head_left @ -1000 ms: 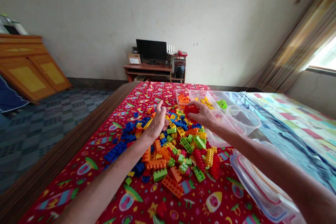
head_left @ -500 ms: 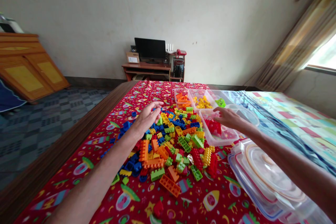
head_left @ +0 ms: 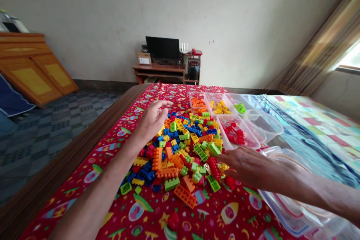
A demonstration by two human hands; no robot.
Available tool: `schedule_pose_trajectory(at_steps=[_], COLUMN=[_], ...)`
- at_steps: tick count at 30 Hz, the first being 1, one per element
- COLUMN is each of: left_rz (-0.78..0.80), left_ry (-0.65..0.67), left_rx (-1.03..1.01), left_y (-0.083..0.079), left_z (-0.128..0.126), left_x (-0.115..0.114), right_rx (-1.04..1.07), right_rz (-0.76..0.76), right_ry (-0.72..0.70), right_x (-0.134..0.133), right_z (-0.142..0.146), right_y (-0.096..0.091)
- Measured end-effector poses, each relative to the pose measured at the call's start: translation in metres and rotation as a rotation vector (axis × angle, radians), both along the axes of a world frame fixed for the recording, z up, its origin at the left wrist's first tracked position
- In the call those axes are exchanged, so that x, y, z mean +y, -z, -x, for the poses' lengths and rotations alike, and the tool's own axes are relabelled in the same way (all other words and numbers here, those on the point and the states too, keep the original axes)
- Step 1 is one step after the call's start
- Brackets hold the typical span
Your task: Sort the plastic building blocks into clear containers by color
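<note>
A pile of mixed toy building bricks (head_left: 180,146) lies on the red patterned cloth (head_left: 208,217). My left hand (head_left: 154,117) hovers over the pile's left side, fingers stretched forward and thumb apart, with nothing in it. At the pile's right edge, my right hand (head_left: 239,163) reaches low with its fingers apart. Beneath and beside those fingers are a yellow brick (head_left: 224,167) and a long red brick (head_left: 214,168); whether I touch them I cannot tell. Just beyond that hand, a clear plastic box (head_left: 253,140) holds red bricks (head_left: 234,134).
Farther back, clear boxes hold orange bricks (head_left: 198,103), yellow bricks (head_left: 221,107) and green bricks (head_left: 240,108). An oval clear container (head_left: 277,129) stands at the right. Stacked clear lids (head_left: 289,210) lie under my right forearm. A wooden bed edge (head_left: 92,135) runs along the left.
My right hand has moved from above the box of red bricks down toward me, to the pile's right edge. My left hand stays over the pile. The view has shifted slightly.
</note>
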State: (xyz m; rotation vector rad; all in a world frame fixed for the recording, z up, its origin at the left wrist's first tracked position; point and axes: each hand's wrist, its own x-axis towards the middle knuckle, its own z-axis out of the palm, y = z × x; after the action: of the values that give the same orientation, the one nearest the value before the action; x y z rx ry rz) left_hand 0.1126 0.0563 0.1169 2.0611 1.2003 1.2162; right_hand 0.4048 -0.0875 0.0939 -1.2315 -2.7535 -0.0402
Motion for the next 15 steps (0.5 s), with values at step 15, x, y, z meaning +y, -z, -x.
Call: schedule_pose_trajectory(at_steps=[15], left_rz=[-0.602], left_ry=[0.848], left_rx=[0.772], left_y=[0.080], left_z=[-0.051], left_x=[-0.131], right_rx=[-0.170], right_rz=[-0.241], right_ry=[-0.037], right_x=[-0.026], right_z=[-0.014], right_y=[0.057])
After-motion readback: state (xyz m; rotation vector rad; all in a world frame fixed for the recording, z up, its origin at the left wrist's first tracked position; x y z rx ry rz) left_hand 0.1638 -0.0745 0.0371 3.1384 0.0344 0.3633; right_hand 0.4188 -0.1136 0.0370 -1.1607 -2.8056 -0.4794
